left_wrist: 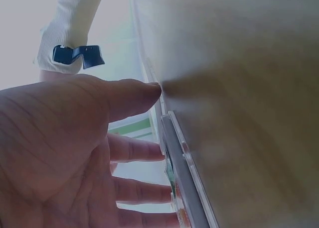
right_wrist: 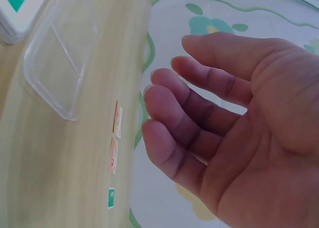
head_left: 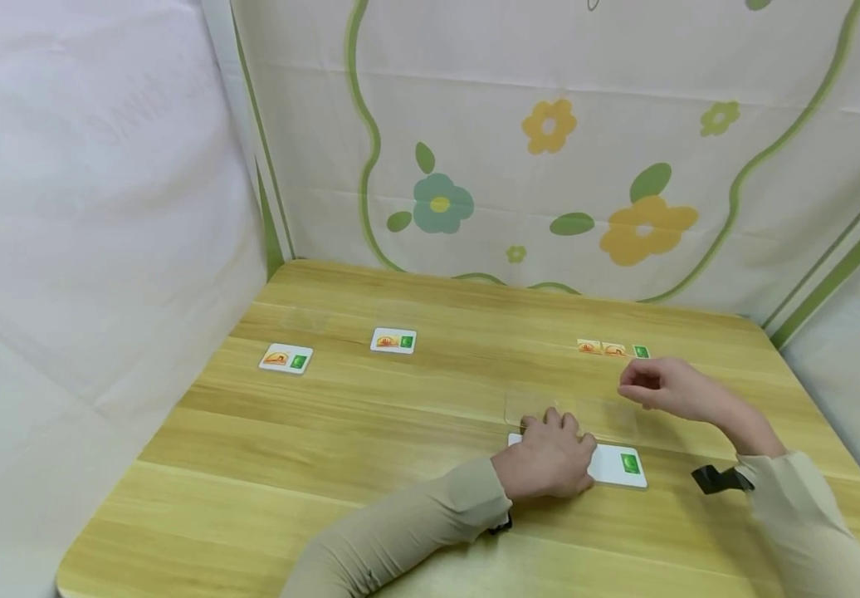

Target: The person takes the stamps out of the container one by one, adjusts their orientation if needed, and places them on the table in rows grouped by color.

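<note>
My left hand (head_left: 553, 457) lies over a white flat rectangular piece (head_left: 609, 465) with a green sticker (head_left: 630, 463) at its right end. In the left wrist view, the fingers (left_wrist: 142, 190) extend onto its top face and the thumb touches near an edge; part of the piece is hidden. Behind it lies a clear plastic cover (head_left: 605, 419). My right hand (head_left: 672, 390) hovers above the table with loosely bent fingers, and the right wrist view shows nothing in them. Just beyond it are two small orange stickers (head_left: 589, 346) and a green sticker (head_left: 641, 351).
Toward the back left lie two white cards, one at the left (head_left: 285, 359) and another card (head_left: 393, 340) nearer the middle, each with orange and green stickers. Faint clear covers (head_left: 305, 319) lie behind them. Fabric walls (head_left: 490, 166) enclose the wooden table (head_left: 325, 440).
</note>
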The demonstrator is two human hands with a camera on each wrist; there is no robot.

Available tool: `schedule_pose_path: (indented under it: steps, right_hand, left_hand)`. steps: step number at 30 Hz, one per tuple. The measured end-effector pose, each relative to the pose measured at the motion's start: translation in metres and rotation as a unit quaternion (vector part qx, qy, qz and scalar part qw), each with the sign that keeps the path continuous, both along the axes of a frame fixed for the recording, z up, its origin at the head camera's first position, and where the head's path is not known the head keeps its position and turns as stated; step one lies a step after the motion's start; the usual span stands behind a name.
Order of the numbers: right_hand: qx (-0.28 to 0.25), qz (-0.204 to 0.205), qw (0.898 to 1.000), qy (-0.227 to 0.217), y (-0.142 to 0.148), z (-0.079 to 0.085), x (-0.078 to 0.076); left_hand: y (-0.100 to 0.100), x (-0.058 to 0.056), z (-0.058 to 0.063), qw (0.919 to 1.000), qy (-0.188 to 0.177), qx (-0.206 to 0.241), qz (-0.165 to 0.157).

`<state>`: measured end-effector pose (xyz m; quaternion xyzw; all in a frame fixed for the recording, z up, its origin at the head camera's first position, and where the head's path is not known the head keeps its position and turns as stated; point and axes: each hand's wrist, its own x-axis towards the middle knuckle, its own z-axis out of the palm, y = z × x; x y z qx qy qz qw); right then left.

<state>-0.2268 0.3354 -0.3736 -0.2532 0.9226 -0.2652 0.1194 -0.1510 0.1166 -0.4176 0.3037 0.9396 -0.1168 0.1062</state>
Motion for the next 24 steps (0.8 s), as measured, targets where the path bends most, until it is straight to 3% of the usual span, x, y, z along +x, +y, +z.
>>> schedule_pose_path:
  steps: [9,19,24]
  right_hand:
    - [0.001,0.008,1.0,0.005,0.004,-0.006,0.008]
    - [-0.003,0.054,0.998,0.013,0.008,-0.011,0.02]
    - [0.002,0.057,0.998,-0.004,0.007,-0.01,0.023]
  left_hand:
    - [0.0,0.0,-0.002,1.0,-0.001,-0.006,0.002]
    - [0.0,0.002,-0.001,0.9996,0.021,-0.009,-0.016]
    - [-0.001,0.002,0.0,0.9999,0.01,-0.011,-0.007]
